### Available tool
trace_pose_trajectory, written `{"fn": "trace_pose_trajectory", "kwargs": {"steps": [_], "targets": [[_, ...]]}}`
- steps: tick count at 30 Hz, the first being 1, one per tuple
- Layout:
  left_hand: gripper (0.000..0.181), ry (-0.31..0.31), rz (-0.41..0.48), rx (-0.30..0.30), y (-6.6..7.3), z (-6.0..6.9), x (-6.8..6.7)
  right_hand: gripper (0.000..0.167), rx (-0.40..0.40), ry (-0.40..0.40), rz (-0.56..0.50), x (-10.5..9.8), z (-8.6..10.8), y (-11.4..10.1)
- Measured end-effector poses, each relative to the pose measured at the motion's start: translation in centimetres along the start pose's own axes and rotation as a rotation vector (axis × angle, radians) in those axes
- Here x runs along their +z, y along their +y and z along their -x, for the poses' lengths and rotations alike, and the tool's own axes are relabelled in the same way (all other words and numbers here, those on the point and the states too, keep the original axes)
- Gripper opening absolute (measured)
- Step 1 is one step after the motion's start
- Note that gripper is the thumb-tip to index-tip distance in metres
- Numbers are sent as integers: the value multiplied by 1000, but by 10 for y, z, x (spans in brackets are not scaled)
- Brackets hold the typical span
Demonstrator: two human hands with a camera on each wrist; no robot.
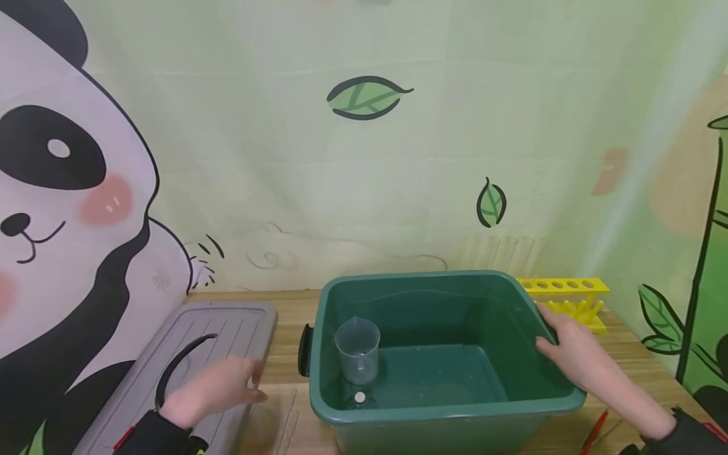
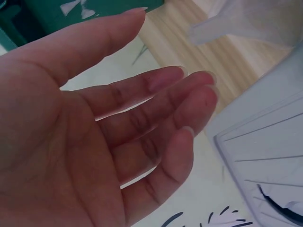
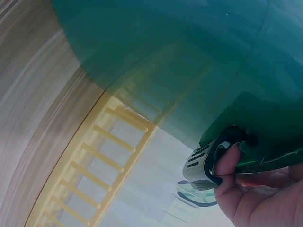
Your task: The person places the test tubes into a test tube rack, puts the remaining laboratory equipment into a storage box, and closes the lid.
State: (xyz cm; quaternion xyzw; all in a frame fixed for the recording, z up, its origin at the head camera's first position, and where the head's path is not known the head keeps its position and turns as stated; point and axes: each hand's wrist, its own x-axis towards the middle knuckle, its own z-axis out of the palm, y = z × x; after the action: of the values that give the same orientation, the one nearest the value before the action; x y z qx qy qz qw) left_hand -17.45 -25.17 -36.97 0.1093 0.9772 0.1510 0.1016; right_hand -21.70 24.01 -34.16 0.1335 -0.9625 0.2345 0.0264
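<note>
The bin (image 1: pixel 438 373) is deep, green plastic, rectangular with rounded corners and a broad rolled rim. It stands between the two hands, directly under the right one and just beside the left. A black handle (image 1: pixel 305 351) juts from its wall on the left hand's side, and a grey-and-black latch (image 3: pixel 201 165) sits at the right hand's fingertips. Inside, toward the left hand, a clear beaker (image 1: pixel 357 351) stands against the wall, and a small white cap (image 1: pixel 359 397) shows nearer the person; what lies under that cap is too dim to make out.

The right hand (image 1: pixel 586 351) grips the bin's rim on its own side, thumb over the edge and fingers curled about the latch. The left hand (image 1: pixel 222 385) holds nothing: its palm is bare, its fingers loosely bent, with a clear gap between them and the thumb. It hangs above the near edge of a ridged grey lid (image 1: pixel 233 322), apart from the bin.

Just beside the left hand is a see-through plastic piece (image 1: pixel 267 417) on the wood-grain table (image 1: pixel 296 316). Beyond the right hand stands a yellow rack (image 1: pixel 565 286); a red pen-like object (image 1: pixel 594 433) lies near its wrist.
</note>
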Motion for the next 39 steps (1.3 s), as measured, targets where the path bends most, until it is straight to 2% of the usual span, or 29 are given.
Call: {"fn": "trace_pose_trajectory", "kwargs": {"steps": [5,15,23,28,30,33,37,39], "targets": [[25,-50,11,-54,-4,0,9,59,3,-2,-2,0,1,0],[19,-109,39,-99,-10,-1,24,60,5,-6,6,-1,-1,1],[15,-83,68,-97,-11,-5,32,60,-4,9,9,0,0,2],[15,1,81,-49,-12,-5,35,60,-8,12,8,0,0,1],[15,42,86,-35,-11,-5,34,60,-8,10,10,-1,0,1],[13,66,121,-28,-12,-3,28,60,-7,9,13,-1,0,1],[10,84,164,20,-14,-1,12,60,-8,12,9,0,0,1],[11,109,136,65,-14,-1,2,60,-4,11,6,0,0,1]]}}
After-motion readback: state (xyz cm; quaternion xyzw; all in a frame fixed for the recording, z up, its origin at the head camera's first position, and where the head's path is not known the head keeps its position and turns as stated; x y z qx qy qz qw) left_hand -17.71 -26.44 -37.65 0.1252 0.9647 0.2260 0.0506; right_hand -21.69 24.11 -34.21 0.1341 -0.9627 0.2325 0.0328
